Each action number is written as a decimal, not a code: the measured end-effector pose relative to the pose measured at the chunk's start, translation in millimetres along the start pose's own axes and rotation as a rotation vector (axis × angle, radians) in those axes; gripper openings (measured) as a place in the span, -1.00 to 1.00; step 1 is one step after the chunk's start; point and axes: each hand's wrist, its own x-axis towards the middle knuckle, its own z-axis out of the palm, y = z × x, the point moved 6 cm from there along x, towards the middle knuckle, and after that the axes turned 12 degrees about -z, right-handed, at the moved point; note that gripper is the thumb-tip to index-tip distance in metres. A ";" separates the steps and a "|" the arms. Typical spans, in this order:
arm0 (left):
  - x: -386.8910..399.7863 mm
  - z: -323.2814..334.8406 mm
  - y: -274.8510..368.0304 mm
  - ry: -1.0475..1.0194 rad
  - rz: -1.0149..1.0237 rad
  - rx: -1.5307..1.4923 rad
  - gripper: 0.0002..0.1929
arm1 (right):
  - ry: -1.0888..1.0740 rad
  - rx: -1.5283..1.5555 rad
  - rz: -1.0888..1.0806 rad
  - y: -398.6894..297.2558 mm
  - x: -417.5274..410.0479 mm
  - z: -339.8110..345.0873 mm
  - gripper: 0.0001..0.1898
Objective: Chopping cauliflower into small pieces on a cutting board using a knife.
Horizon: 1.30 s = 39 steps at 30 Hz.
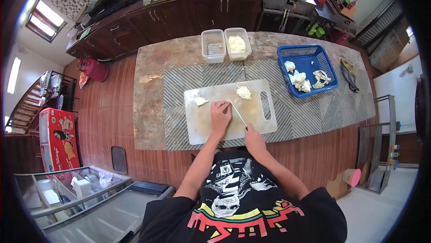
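My right hand (255, 141) grips a kitchen knife (238, 113) by its dark handle, the blade slanting up and left over a white plastic cutting board (202, 125). Close beside the blade, my left hand (221, 115) rests on the board with its fingers bunched. Whatever may be under those fingertips is hidden. White crumbs lie by the knife tip. A finely chopped pale heap (243, 92), apparently cauliflower, sits near the board's far edge. To the left of my left hand is a larger white piece (201, 101).
Past the board stand two clear plastic tubs: the left tub (213, 37) and the right tub (244, 56), which contains chopped white bits (237, 44). A blue plastic basket (304, 51) at the right holds cauliflower florets (299, 79). Beyond it lies a dark cloth-like item (349, 77) on the worn table (148, 108).
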 end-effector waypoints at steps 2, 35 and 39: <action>0.2 0.3 1.7 -0.008 -0.003 0.000 -0.90 | -0.001 0.001 -0.008 -2.4 14.0 2.3 -0.77; -2.9 -3.5 -2.1 -0.020 -0.007 -0.023 -0.89 | -0.005 -0.037 -0.021 8.7 -8.6 -2.4 -0.77; -1.3 -3.9 -0.7 -0.033 -0.023 -0.012 -0.89 | -0.032 -0.046 0.027 3.2 -11.4 -6.0 -0.77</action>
